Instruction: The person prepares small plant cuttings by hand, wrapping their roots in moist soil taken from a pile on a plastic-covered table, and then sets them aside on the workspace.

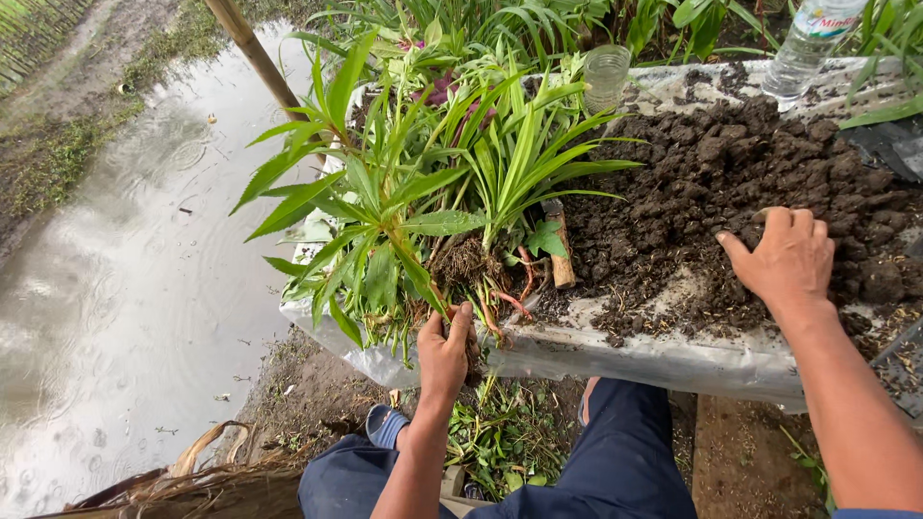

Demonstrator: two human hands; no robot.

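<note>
Gripping a bundle of green, long-leaved seedlings (404, 211) at the root end, the left hand (444, 351) is closed around the stems just below a tangle of brown and reddish roots (476, 274). The bundle lies on its side at the left end of a grey plastic-covered bench top (673, 360), with its leaves fanned out toward a puddle of muddy water (135, 269). The right hand (784, 259) is pressed palm-down, fingers spread, on the near edge of a heap of dark, lumpy soil (750, 173); nothing is grasped in it, though whether soil is being gathered under the palm cannot be told. A wooden-handled tool (560, 255) is part buried between plants and soil. At the back of the bench stand a clear ribbed glass (606, 77) and a clear plastic water bottle (806, 48).

The step in hand is judged to be the sorting or separating of seedlings beside the prepared soil. For the next move, one plant would probably need to be eased free without the roots being torn, while the rest are kept steady.
</note>
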